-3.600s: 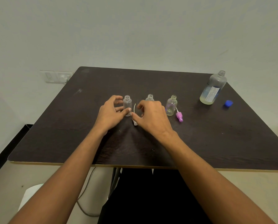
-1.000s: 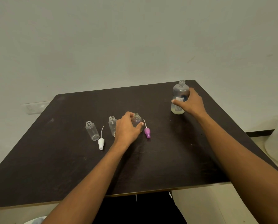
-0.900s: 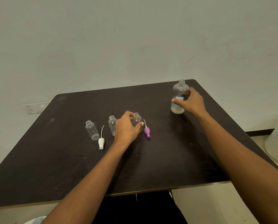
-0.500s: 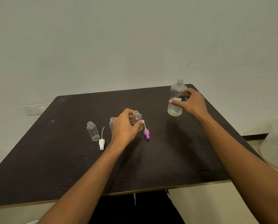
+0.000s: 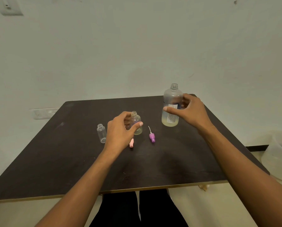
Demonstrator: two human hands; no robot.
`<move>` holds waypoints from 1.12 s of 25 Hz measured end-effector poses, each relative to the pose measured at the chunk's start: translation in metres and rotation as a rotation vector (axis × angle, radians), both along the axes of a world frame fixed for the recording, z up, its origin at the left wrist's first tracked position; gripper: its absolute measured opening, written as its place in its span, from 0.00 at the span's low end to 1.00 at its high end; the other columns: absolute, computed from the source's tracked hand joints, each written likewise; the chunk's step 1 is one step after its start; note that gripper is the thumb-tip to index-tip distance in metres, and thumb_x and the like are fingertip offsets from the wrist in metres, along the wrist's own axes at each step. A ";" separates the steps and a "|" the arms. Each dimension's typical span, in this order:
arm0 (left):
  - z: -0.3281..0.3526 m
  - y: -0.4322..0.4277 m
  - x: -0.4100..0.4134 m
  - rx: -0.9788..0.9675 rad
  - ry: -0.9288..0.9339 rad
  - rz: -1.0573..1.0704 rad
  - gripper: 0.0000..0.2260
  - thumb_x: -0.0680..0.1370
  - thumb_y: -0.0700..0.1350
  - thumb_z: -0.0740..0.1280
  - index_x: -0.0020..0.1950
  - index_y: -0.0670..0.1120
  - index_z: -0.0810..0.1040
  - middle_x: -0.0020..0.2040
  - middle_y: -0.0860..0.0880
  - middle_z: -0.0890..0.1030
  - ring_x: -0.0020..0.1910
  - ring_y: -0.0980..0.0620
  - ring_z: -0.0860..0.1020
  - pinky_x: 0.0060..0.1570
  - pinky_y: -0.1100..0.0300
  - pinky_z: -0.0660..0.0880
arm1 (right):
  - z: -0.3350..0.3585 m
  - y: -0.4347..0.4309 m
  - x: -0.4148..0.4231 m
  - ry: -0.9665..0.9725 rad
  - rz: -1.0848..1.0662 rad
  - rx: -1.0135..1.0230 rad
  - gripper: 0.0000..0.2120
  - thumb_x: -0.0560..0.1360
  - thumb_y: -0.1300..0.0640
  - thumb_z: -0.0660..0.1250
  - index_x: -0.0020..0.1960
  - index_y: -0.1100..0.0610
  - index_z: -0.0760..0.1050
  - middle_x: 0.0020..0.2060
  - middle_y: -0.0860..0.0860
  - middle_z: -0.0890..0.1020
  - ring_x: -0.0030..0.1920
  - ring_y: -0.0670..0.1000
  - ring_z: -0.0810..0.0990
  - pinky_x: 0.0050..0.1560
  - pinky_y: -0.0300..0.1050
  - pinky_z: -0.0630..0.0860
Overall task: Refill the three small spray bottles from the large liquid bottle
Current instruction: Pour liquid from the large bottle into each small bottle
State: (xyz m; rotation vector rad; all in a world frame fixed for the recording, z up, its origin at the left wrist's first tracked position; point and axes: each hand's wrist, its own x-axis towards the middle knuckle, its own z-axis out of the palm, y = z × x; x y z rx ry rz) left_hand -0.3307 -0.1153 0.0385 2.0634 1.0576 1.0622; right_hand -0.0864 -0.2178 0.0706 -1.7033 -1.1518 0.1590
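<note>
In the head view, the large clear plastic bottle (image 5: 171,96), uncapped and holding pale liquid, was gripped by the right hand (image 5: 190,112) at the far right of the dark table (image 5: 153,169). A small clear spray bottle (image 5: 136,118) was pinched by the left hand (image 5: 119,131) near the centre. Pouring was judged next: the large neck had to be tilted over the small mouth. Counted: one large bottle; two small, the second small clear bottle (image 5: 101,133) left of that hand, a third unseen; one pink spray head (image 5: 131,143), one purple spray head (image 5: 152,137).
</note>
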 end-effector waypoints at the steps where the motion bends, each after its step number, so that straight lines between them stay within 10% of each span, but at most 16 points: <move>1: 0.000 -0.001 -0.004 0.002 -0.007 0.001 0.20 0.73 0.54 0.78 0.63 0.51 0.82 0.54 0.56 0.86 0.52 0.60 0.83 0.56 0.63 0.80 | 0.002 -0.003 -0.007 -0.003 0.011 0.006 0.24 0.66 0.40 0.83 0.57 0.46 0.79 0.49 0.35 0.84 0.50 0.39 0.84 0.54 0.39 0.80; 19: 0.010 -0.010 -0.027 -0.017 -0.168 -0.046 0.22 0.72 0.56 0.80 0.63 0.52 0.83 0.54 0.57 0.86 0.54 0.62 0.83 0.54 0.69 0.79 | 0.017 -0.019 -0.047 -0.293 0.115 -0.033 0.31 0.65 0.40 0.83 0.65 0.47 0.81 0.51 0.39 0.84 0.51 0.36 0.83 0.51 0.25 0.75; 28: 0.010 -0.012 -0.025 -0.002 -0.164 -0.053 0.21 0.70 0.56 0.81 0.61 0.54 0.84 0.51 0.58 0.86 0.52 0.63 0.83 0.55 0.60 0.82 | 0.025 -0.008 -0.041 -0.577 0.115 -0.123 0.38 0.64 0.38 0.80 0.72 0.44 0.76 0.55 0.43 0.84 0.52 0.47 0.81 0.52 0.55 0.83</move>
